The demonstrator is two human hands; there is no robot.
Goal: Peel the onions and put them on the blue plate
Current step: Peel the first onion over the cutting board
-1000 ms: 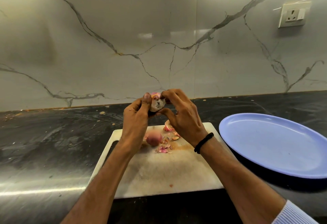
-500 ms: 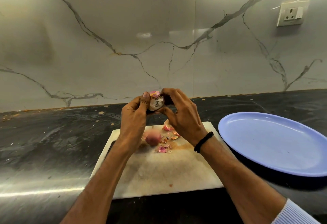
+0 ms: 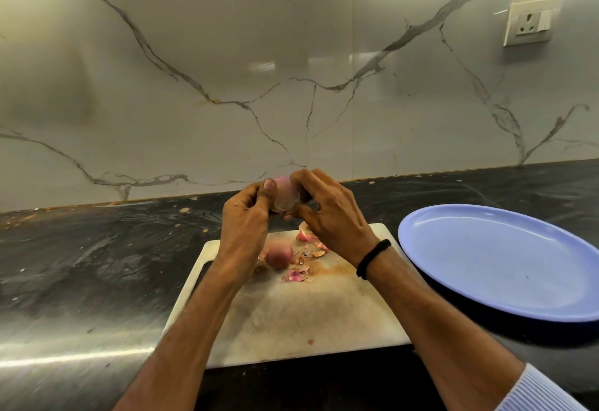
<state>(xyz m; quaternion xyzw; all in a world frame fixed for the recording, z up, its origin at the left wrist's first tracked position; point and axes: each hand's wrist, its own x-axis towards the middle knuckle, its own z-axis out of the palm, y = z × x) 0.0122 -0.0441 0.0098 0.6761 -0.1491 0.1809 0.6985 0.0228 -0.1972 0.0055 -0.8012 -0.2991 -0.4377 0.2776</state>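
Single head cam, wide-angle. It faced fwd & down toward the wall [image 3: 291, 70], close over the board [image 3: 308, 313] & counter [image 3: 81, 264]. Left hand [image 3: 243, 229] & right hand [image 3: 337, 219], w/ onion [image 3: 285, 196] between, sat mid-frame near the lens. Wall filled approx the top half; plate [image 3: 486, 264] was cut off at the right edge.

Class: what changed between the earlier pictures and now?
The held onion was turned: its pale end faced the camera before, a smooth pink side now. Both the left hand and right hand keep their grip. The second onion, peels, cutting board and blue plate stayed put.
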